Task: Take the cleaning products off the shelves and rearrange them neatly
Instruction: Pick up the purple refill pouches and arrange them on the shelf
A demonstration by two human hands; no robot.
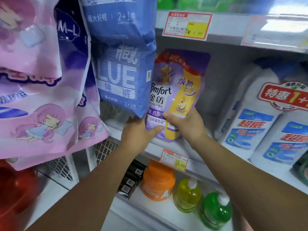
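A purple and yellow Comfort refill pouch [180, 84] stands upright at the front of the middle shelf [196, 148]. My left hand [138, 134] grips its lower left corner, thumb across the front. My right hand [185, 124] grips the lower right side, thumb on the yellow part. Both arms reach up from the bottom of the view. A hanging blue pack hides the pouch's left edge.
Blue [120, 64] and pink [33, 84] hanging packs crowd the left. Two white detergent bottles [260, 117] stand right of the pouch. Below sit an orange jar [158, 182], a yellow bottle [187, 195], a green bottle [216, 212] and dark boxes [131, 179].
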